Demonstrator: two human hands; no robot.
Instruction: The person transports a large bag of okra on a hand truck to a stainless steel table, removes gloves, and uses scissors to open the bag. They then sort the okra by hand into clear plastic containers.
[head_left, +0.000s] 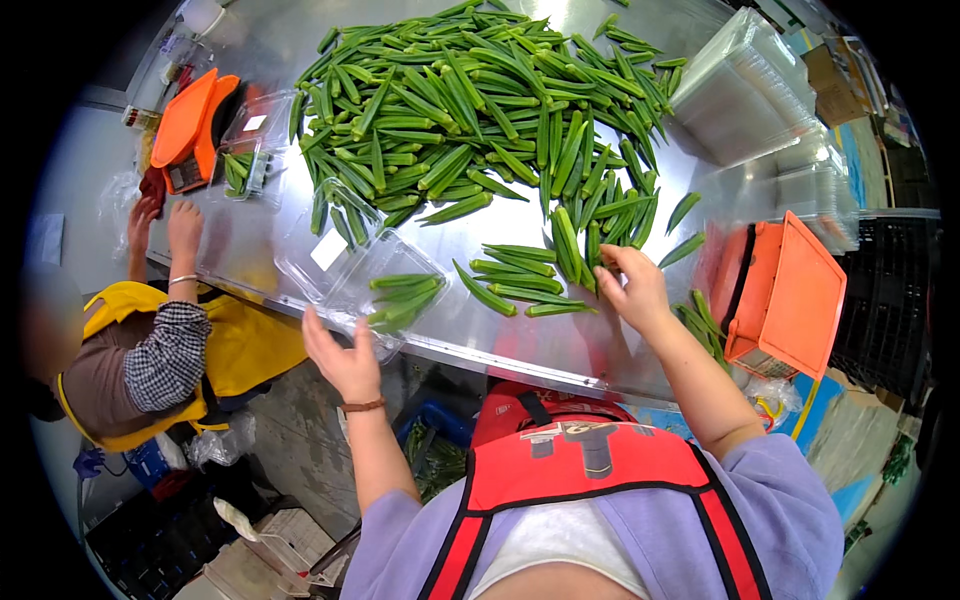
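My left hand (343, 361) is at the near edge of a clear plastic clamshell box (416, 262), its fingers apart. The box's lid (300, 259), which bears a blank-looking white label, is folded back to the left. Several okra pods (405, 298) lie inside the box. My right hand (636, 289) has its thumb and fingertips against an upright okra pod (592, 251) at the near end of the heap; whether it grips the pod is unclear. Between my hands, a loose row of okra (517, 277) lies on the metal table (480, 345).
A large okra heap (450, 105) covers the table's middle. Stacked clear boxes (742, 90) and an orange scale (787, 300) stand at the right. To the left, a co-worker's hands (184, 225) are beside another orange scale (191, 127) and an okra box (244, 169).
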